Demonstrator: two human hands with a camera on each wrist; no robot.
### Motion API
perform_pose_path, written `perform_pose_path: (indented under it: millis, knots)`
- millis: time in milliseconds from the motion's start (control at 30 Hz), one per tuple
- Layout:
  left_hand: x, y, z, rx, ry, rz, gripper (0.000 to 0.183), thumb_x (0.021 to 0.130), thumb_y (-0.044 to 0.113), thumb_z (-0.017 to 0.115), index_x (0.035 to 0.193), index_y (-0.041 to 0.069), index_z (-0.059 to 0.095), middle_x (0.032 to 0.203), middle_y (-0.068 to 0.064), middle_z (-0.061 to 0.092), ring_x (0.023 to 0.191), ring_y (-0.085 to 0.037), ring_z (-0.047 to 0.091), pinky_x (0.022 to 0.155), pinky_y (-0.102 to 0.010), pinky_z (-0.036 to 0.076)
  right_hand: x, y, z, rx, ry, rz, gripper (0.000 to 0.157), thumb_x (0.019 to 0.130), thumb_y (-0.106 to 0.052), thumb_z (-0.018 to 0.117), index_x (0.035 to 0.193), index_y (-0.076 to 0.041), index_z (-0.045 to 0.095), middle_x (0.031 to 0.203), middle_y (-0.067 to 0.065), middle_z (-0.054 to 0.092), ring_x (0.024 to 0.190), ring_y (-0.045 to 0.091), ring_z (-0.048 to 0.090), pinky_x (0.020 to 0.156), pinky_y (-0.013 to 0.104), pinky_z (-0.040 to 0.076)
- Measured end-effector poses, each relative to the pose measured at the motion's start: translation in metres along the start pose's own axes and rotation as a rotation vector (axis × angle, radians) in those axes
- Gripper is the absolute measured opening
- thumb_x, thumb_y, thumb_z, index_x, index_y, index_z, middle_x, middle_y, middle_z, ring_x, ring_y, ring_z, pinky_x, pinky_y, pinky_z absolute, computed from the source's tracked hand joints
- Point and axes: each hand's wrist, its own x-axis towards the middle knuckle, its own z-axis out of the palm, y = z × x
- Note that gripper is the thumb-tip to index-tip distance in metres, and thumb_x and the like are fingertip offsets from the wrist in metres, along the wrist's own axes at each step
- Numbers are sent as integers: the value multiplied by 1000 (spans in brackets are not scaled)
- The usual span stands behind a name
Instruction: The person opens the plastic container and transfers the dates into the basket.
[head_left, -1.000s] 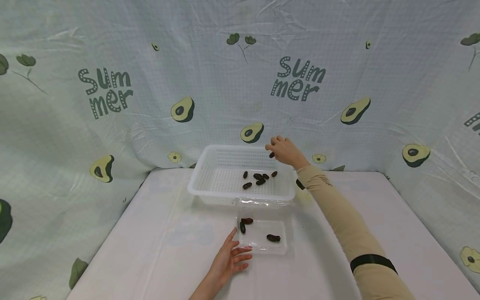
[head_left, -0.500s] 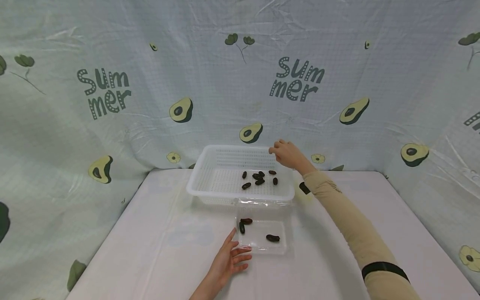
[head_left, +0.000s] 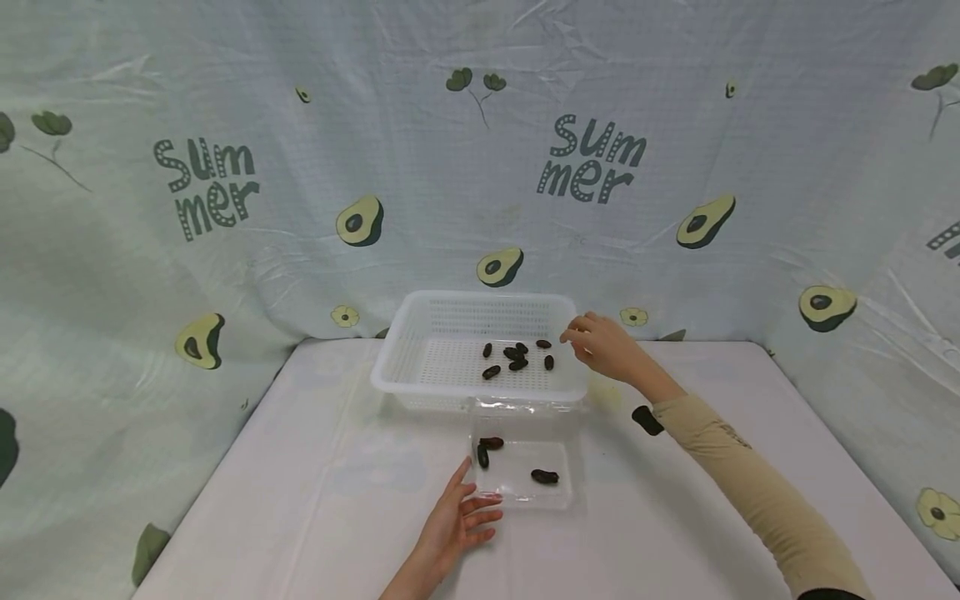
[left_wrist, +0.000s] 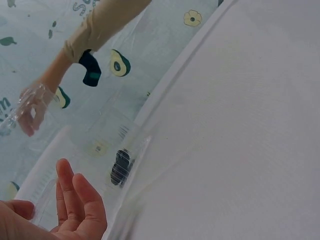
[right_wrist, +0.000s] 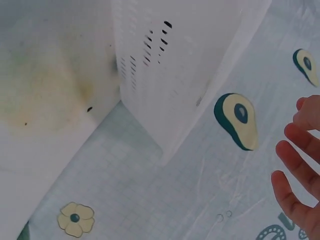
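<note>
My left hand (head_left: pixel 450 525) lies with fingers spread and straight at the left front corner of a clear plastic box (head_left: pixel 525 493). In that box are three small dark oblong pieces that look like dates, one (head_left: pixel 544 477) toward the right and two at the left. In the left wrist view a dark date-like piece (left_wrist: pixel 120 167) shows through the clear plastic. My right hand (head_left: pixel 603 346) hovers over the right rim of a white perforated basket (head_left: pixel 480 389), fingers relaxed and holding nothing. Several similar dark pieces (head_left: pixel 517 354) lie on the basket's floor.
The basket stands at the back of the white-covered table (head_left: pixel 337 500), directly behind the clear box. A cloth curtain (head_left: pixel 450 167) printed with avocados rises behind and on both sides. The right sleeve (head_left: pixel 757 483) reaches in from the right.
A dark date-like piece left my right hand and now lies in the basket's right part. That hand then moved right and lower in view, its fingers loosening. My left hand stays put.
</note>
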Motion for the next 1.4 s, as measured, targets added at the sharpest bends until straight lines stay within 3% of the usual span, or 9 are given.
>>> perform_pose_path:
  millis: [233, 467, 633, 733, 933, 1000, 1100, 1233, 1400]
  knots:
    - [-1, -2, 0, -4, -8, -3, 58, 94, 24, 30, 145, 17, 1, 93, -1, 65, 82, -12, 64, 70, -29, 50, -31, -22, -19, 10, 118, -91, 27, 66, 3, 70, 88, -10, 62, 85, 5, 59, 77, 18, 52, 61, 30, 43]
    - [-1, -1, 1, -1, -10, -3, 58, 95, 24, 29, 144, 16, 1, 94, -1, 65, 81, -11, 64, 68, -29, 50, -66, -42, -24, 25, 122, -99, 32, 59, 2, 75, 86, -9, 61, 85, 2, 59, 76, 15, 52, 62, 28, 44]
    - [-1, -2, 0, 4, -10, -7, 58, 95, 24, 28, 144, 16, 0, 93, 0, 66, 80, -11, 64, 68, -29, 50, -88, -60, -18, 43, 94, -126, 6, 82, -9, 56, 87, -12, 59, 85, -1, 57, 76, 12, 51, 61, 25, 44]
    - [0, -3, 0, 2, -11, -7, 58, 95, 24, 29, 144, 16, -1, 93, 0, 65, 80, -10, 64, 68, -29, 50, -94, -72, -13, 47, 106, -168, 24, 91, -18, 36, 87, -12, 59, 86, -2, 57, 76, 11, 51, 61, 24, 43]
    - [-1, -2, 1, -6, -7, -2, 58, 95, 23, 28, 144, 16, -1, 92, 0, 65, 79, -10, 64, 67, -28, 50, -92, -96, 1, 8, 84, -236, 33, 94, -20, 27, 91, -13, 59, 89, -3, 56, 77, 11, 51, 63, 24, 43]
    - [-1, -1, 1, -9, -6, 0, 57, 95, 23, 28, 144, 16, -1, 92, 0, 65, 79, -10, 64, 67, -28, 50, -90, -101, 6, -11, 46, -245, 28, 94, -20, 31, 93, -14, 58, 90, -3, 57, 78, 11, 51, 64, 23, 43]
    - [-2, 0, 2, -11, -5, 2, 57, 95, 23, 28, 144, 16, 0, 91, 1, 66, 79, -9, 64, 67, -27, 50, -85, -108, 12, -48, -21, -245, 9, 87, -18, 53, 94, -17, 58, 91, -5, 57, 81, 10, 52, 66, 23, 43]
    - [-2, 1, 2, -9, -4, 2, 58, 95, 23, 28, 144, 16, 0, 90, 1, 65, 79, -9, 64, 67, -27, 50, -77, -114, 20, -103, -106, -244, 26, 71, -20, 72, 94, -20, 60, 92, -7, 57, 84, 10, 51, 69, 23, 43]
    - [-1, -1, 2, -5, -6, 2, 57, 95, 23, 28, 144, 16, 0, 91, 0, 65, 79, -10, 64, 67, -27, 50, -68, -118, 31, -169, -208, -263, 26, 72, -28, 72, 95, -23, 59, 93, -10, 57, 84, 9, 51, 68, 23, 41]
